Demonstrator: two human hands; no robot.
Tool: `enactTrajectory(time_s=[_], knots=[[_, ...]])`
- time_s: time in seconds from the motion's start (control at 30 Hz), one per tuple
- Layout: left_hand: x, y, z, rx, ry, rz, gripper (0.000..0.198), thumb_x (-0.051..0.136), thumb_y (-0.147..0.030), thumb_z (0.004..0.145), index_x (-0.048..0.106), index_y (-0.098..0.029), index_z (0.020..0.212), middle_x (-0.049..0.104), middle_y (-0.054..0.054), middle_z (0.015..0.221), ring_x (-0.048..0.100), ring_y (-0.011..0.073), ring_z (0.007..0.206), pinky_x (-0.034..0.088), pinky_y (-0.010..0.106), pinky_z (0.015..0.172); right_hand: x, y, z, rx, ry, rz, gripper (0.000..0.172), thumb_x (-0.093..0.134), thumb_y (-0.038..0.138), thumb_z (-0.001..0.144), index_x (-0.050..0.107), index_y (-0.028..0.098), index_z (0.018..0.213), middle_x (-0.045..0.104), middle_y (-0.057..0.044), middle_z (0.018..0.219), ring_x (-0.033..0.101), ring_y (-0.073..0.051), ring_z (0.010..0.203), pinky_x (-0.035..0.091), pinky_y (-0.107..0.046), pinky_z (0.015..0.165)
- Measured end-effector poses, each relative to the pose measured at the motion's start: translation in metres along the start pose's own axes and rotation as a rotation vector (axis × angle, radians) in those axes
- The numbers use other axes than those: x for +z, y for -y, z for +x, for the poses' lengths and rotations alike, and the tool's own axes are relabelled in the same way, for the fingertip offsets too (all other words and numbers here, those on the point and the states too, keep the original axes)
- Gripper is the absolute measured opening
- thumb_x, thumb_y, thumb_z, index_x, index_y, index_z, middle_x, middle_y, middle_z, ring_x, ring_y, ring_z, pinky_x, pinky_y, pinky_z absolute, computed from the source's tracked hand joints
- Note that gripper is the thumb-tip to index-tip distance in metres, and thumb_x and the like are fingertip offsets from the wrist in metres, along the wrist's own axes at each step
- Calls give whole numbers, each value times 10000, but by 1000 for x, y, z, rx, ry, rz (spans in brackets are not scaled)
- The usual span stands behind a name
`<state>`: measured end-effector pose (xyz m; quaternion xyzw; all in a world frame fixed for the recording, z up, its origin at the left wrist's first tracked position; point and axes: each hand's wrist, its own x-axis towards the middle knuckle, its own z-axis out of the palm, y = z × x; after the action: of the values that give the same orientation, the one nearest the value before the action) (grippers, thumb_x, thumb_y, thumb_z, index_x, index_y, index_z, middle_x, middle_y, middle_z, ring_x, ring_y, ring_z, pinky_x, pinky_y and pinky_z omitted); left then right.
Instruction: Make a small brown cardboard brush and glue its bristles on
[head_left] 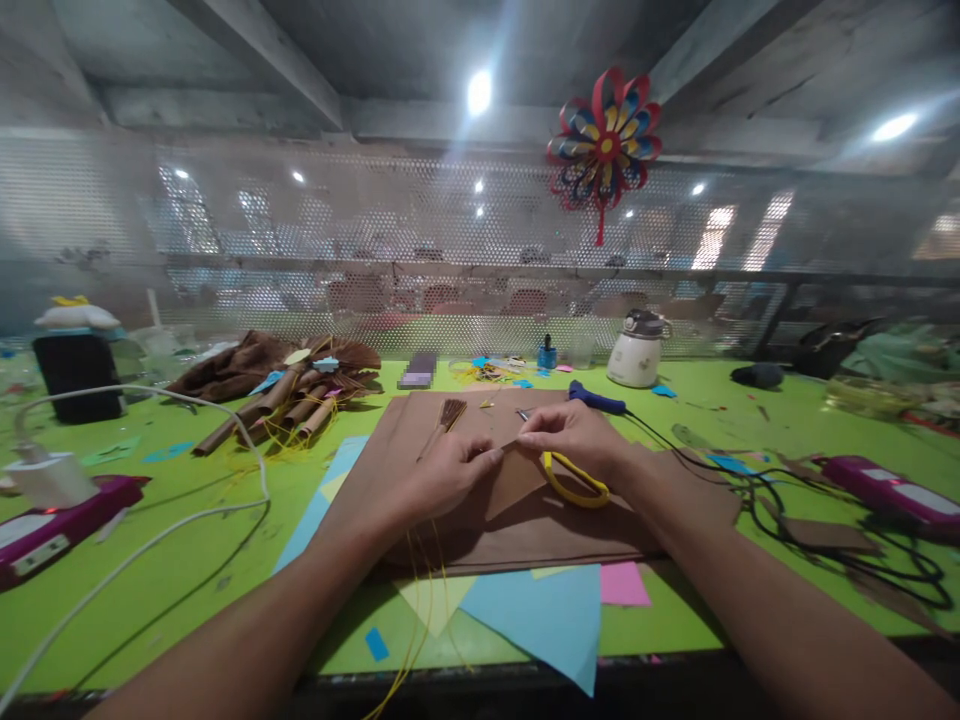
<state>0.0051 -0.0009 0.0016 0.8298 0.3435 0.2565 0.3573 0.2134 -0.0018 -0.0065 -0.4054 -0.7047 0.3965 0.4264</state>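
Note:
My left hand (pixel 450 478) and my right hand (pixel 574 436) meet over a stack of brown paper (pixel 540 545). Thumb and fingers of both pinch the tip of a brown paper piece (pixel 514 485), which slants down toward the stack. Yellow-handled scissors (pixel 574 490) lie beneath my right hand, their blades partly hidden. Just beyond my left hand is a small brown fringed piece (pixel 450 413), like a little broom. Yellow threads (pixel 420 600) hang below the left wrist to the table's near edge. A blue-handled tool with a black cord (pixel 596 400) rests beyond my right hand.
Rolled brown paper pieces (pixel 281 405) lie at the back left. Purple power strips (pixel 67 525) flank both sides, with a white cable (pixel 262 470) and tangled black cord (pixel 772 510). A white bottle (pixel 634 350) stands at the back. Blue paper (pixel 547 620) sticks out under the stack.

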Motion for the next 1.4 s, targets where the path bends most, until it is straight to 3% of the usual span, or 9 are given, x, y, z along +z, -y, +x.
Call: enactTrajectory(time_s=[0.2, 0.5, 0.7, 0.87, 1.0, 1.1, 1.2, 1.3, 1.4], knots=[[-4, 9, 3, -56, 26, 16, 356, 437, -378, 830, 494, -154, 560, 485, -1, 522, 414, 98, 514, 307, 227, 506, -2, -4, 2, 11, -54, -19, 233, 671, 366, 674, 623, 139, 649, 563, 4, 587, 478, -90, 545, 399, -232, 544], [-2, 21, 4, -129, 172, -292, 271, 501, -405, 809, 464, -155, 712, 528, -3, 658, 564, 122, 619, 451, 258, 602, -5, -1, 2, 65, -66, -23, 231, 680, 354, 652, 615, 134, 625, 530, 26, 529, 453, -83, 510, 352, -229, 529], [2, 30, 6, -152, 83, -495, 286, 584, -395, 766, 389, -185, 783, 503, -42, 641, 583, 118, 568, 465, 278, 580, -8, -9, 4, 172, -65, 145, 276, 700, 387, 649, 645, 119, 683, 520, 28, 526, 437, -71, 475, 349, -214, 482], [-3, 21, 2, -167, 135, -601, 232, 559, -351, 806, 402, -182, 829, 585, 10, 667, 614, 142, 590, 457, 285, 599, -11, -10, 4, 135, -6, 403, 276, 736, 315, 635, 683, 131, 834, 631, -27, 730, 547, -95, 606, 438, -231, 585], [-6, 12, -3, -130, 258, -725, 178, 549, -310, 817, 446, -177, 876, 611, 52, 771, 620, 147, 631, 454, 286, 613, -5, 5, -4, 102, 193, 434, 388, 735, 228, 643, 656, 205, 1022, 668, -42, 913, 608, -147, 789, 472, -280, 707], [-4, 6, -7, -110, 327, -779, 167, 550, -285, 811, 486, -174, 919, 615, 69, 818, 627, 166, 690, 463, 308, 644, 1, 13, -8, 0, 286, 381, 261, 706, 227, 682, 687, 199, 941, 664, -40, 885, 595, -146, 795, 465, -289, 730], [0, 2, -8, -115, 402, -765, 209, 528, -287, 816, 525, -156, 979, 639, 106, 857, 637, 200, 749, 458, 329, 666, 4, 13, -9, -91, 244, 315, 110, 693, 233, 709, 694, 179, 805, 639, -25, 794, 567, -124, 728, 451, -280, 725], [2, 2, -6, -150, 348, -702, 246, 532, -288, 804, 583, -116, 973, 648, 132, 873, 622, 192, 738, 450, 329, 674, 5, 11, -7, -93, 174, 322, 113, 662, 277, 751, 657, 164, 763, 606, -17, 750, 550, -116, 701, 446, -276, 721], [-2, 6, -1, -165, 141, -676, 251, 561, -308, 792, 611, -122, 952, 641, 110, 886, 588, 160, 748, 431, 293, 680, 5, 10, -6, -15, 213, 345, 200, 617, 352, 785, 614, 157, 830, 586, -23, 782, 540, -121, 711, 446, -285, 721]])
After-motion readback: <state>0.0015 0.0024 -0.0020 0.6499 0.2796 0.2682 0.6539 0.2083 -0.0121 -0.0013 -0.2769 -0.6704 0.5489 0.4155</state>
